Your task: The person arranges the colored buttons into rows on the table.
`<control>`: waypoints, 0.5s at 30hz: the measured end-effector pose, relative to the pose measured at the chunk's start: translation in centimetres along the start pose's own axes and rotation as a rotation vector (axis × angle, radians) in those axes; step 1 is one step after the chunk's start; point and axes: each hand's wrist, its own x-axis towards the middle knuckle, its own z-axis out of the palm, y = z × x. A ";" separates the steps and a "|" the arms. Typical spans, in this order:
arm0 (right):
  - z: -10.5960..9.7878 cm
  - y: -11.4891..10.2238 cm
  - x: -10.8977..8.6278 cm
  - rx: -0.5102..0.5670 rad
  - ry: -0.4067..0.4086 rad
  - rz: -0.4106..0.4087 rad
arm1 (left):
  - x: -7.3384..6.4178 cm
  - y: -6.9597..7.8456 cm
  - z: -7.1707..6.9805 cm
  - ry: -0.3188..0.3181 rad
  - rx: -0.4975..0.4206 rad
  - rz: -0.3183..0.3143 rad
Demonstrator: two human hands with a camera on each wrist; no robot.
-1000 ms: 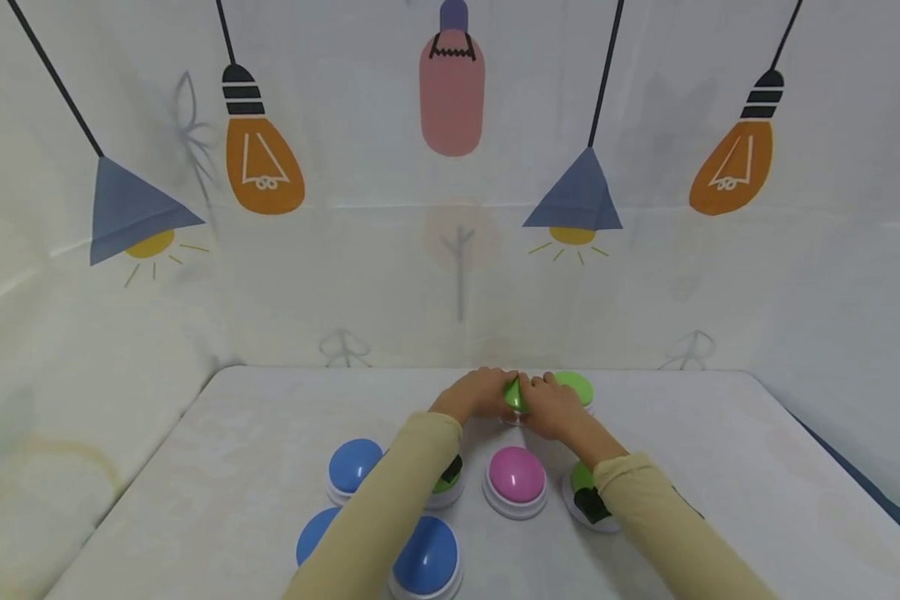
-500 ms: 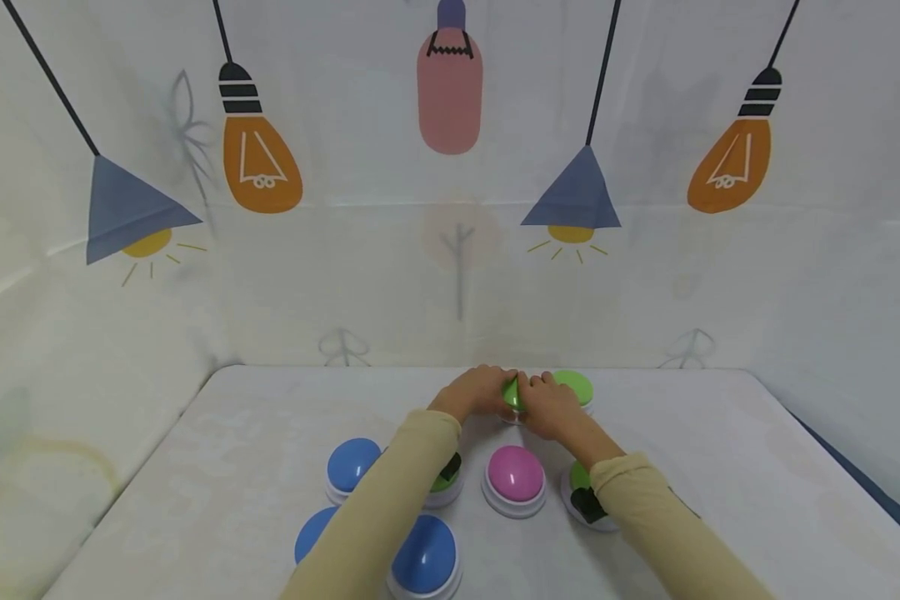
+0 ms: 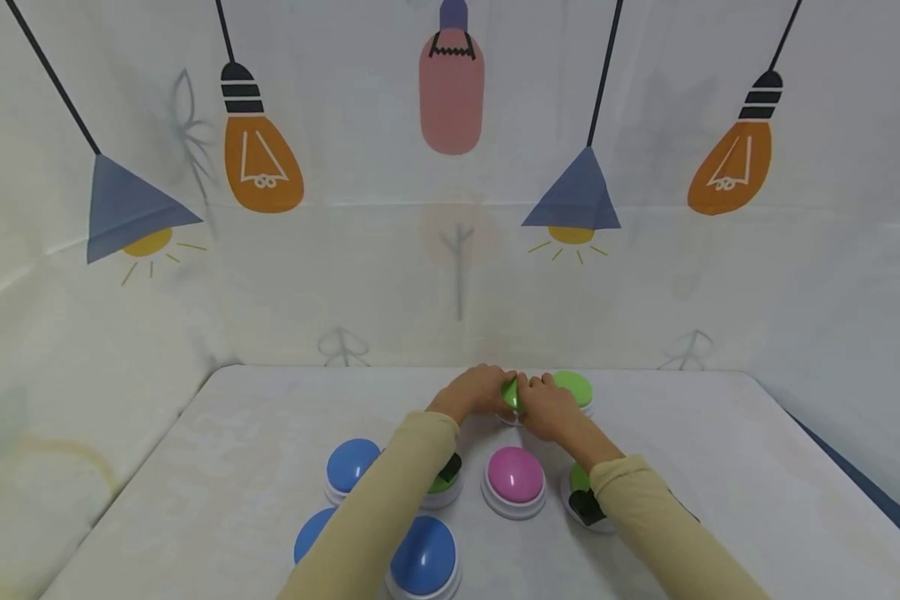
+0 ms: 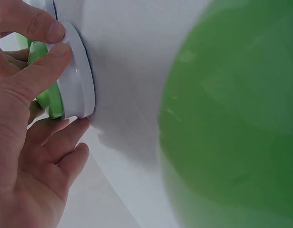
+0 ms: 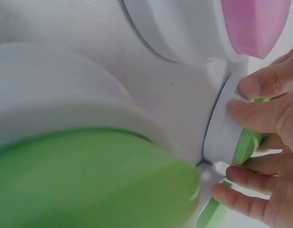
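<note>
At the far side of the table, my left hand (image 3: 474, 392) and right hand (image 3: 553, 412) hold a green push button (image 3: 510, 395) from its two sides. The button has a domed top on a round white base. In the left wrist view, thumbs from both hands press the near side of the white base (image 4: 76, 78), with left fingers under its edge. The right wrist view has the right hand (image 5: 275, 137) around the same base (image 5: 222, 126), its lower fingers by another green button (image 5: 212, 213). My hands hide much of the held button in the head view.
A green button (image 3: 573, 388) sits just right of the hands. A pink button (image 3: 515, 475) stands nearer. Two green buttons with dark patches (image 3: 444, 477) (image 3: 587, 500) and blue buttons (image 3: 352, 465) lie partly under the sleeves. A printed cloth (image 3: 390, 275) hangs behind the table.
Almost nothing differs. Both hands stay around the same green button, and the other buttons keep their places; only the head view shifts very slightly.
</note>
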 end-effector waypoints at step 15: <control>-0.4 -0.1 -0.5 0.060 -0.006 -0.013 | -0.3 -0.5 -0.1 0.043 0.026 0.062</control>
